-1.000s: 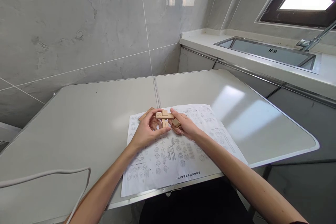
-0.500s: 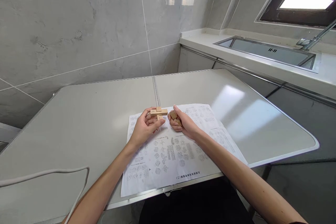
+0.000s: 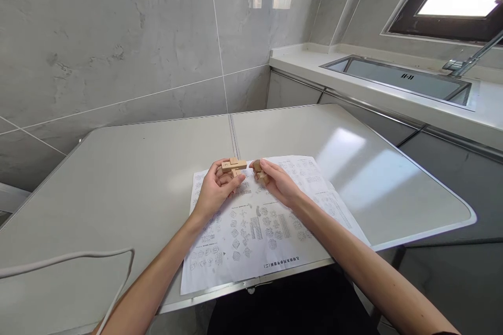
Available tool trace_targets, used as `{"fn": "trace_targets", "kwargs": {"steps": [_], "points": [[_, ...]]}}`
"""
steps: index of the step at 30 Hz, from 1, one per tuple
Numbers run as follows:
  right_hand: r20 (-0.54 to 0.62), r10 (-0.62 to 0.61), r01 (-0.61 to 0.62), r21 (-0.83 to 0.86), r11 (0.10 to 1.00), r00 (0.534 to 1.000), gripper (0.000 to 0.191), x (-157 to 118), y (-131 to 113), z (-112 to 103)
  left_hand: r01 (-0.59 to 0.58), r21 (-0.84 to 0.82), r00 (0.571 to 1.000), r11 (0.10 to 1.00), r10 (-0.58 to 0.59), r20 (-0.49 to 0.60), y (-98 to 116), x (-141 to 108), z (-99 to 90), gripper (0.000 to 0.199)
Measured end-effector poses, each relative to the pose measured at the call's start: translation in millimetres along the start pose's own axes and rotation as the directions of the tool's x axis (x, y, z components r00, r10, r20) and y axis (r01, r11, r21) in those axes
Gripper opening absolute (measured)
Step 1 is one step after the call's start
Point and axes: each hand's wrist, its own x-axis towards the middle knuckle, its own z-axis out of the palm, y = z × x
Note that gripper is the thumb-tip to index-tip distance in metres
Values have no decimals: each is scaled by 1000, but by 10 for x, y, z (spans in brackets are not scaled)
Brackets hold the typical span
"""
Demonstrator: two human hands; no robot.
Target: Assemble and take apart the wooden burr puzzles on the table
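Note:
My left hand (image 3: 217, 184) grips several light wooden puzzle pieces (image 3: 234, 165) fitted together crosswise, one bar lying across the others. A small gap to the right, my right hand (image 3: 277, 180) is closed on loose wooden puzzle pieces (image 3: 259, 168), with a darker rounded end showing near the thumb and a paler piece lower down. Fingers cover much of these pieces, so their full shapes are hidden. Beneath both hands lies a white printed sheet (image 3: 243, 261) with many small line drawings of puzzle shapes.
The sheet lies on a pale folding table (image 3: 157, 167) with a seam across its middle. A white cable (image 3: 78, 256) runs over the table at left. Behind, to the right, stands a counter with a sink (image 3: 396, 78) and a tap (image 3: 463, 65). A grey tiled wall (image 3: 118, 36) borders the back.
The pieces in my left hand have tilted and shifted slightly left. My right hand's grip has loosened, with thumb and fingers turned so that more of its pieces show.

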Motion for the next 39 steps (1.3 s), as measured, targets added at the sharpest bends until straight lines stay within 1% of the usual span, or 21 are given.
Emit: {"fn": "trace_targets", "kwargs": {"steps": [2,5,11,16,20,25,28,31,32,36,39], "points": [[-9,-9,8,-54,998,1000,41,-2,2,-15,0,-1,1000,1000,0,2,14,-7,6,69],[-22,2,-4,-72,997,1000,43,-5,-8,-18,-8,4,1000,1000,8,2,19,-9,9,68],[-12,38,-38,-22,999,999,44,-2,-29,7,-15,5,1000,1000,15,2,-16,7,-5,67],[-20,8,-7,51,999,1000,44,0,-33,39,-5,-8,1000,1000,5,-17,-31,12,0,70],[-14,76,-74,87,993,997,50,-7,-35,57,-25,-42,999,999,23,-45,-44,22,0,69],[-51,162,-147,221,964,986,41,-5,-40,62,-42,-63,996,997,37,-79,-52,32,-4,73],[-14,159,-149,278,949,987,36,16,-32,54,-44,-80,996,996,38,-86,-41,33,2,73],[37,152,-156,270,950,988,19,38,-10,43,-50,-77,996,996,44,-81,-33,34,8,72],[48,151,-158,264,951,987,17,43,-3,39,-55,-72,995,996,49,-82,-33,35,9,72],[64,129,-141,250,958,990,16,48,10,26,-70,-67,994,995,64,-90,-47,41,3,71],[30,139,-142,260,955,990,18,43,3,17,-63,-69,993,996,55,-102,-55,43,-5,71]]}}
